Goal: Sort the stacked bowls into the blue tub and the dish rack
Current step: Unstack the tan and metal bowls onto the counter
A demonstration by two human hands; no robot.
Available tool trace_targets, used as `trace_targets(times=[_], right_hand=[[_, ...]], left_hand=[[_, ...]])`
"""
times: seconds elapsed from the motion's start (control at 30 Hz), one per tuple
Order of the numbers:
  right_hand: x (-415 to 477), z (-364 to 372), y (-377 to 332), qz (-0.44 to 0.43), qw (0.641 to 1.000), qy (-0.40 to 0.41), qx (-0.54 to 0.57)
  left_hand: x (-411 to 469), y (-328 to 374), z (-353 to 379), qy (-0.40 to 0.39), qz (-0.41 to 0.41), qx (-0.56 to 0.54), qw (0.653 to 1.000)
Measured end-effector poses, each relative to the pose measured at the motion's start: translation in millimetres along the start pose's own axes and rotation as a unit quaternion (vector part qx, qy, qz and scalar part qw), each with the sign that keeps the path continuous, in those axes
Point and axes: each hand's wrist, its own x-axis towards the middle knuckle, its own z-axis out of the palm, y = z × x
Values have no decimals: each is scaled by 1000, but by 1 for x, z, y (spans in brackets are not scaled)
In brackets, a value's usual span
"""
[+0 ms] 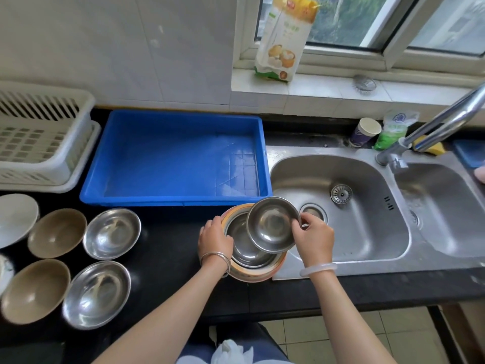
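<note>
Steel top bowl point(273, 224) tilts up off the stacked bowls point(249, 258) on the near surface, pinched by our right hand point(313, 236) while our left hand point(215, 239) grips the stack's rim, and with the blue tub point(181, 156) and dish rack point(42, 137) both empty, we judge sorting barely begun.

A: Left hand point(215, 239), wrist: thin silver-coloured metal bangles point(217, 260), more than one loop, stacked close together. Forearm bare, no sleeve in view.

B: Right hand point(313, 239), wrist: single pale, milky, translucent rounded bangle point(318, 269), smooth, thicker than the metal ones. Forearm bare as well.

A: No rings that I can make out on either hand. Nails too small to judge.

B: Bottom edge of view, between the arms: dark blue denim-like trousers point(236, 340), with a crumpled white cloth or garment edge point(231, 350) over them. Which one, cannot tell
</note>
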Motion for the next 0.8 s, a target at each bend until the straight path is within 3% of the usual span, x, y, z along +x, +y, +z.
trace_targets(times=[0.23, 0.43, 0.8], right_hand=[[3, -5, 5, 30, 999, -2, 38], [11, -14, 8, 72, 992, -22, 98], [31, -28, -4, 79, 980, -66, 171]], left_hand=[[-3, 3, -10, -14, -6, -73, 997], [-7, 14, -16, 46, 31, -81, 995], [-2, 22, -41, 71, 11, -128, 989]])
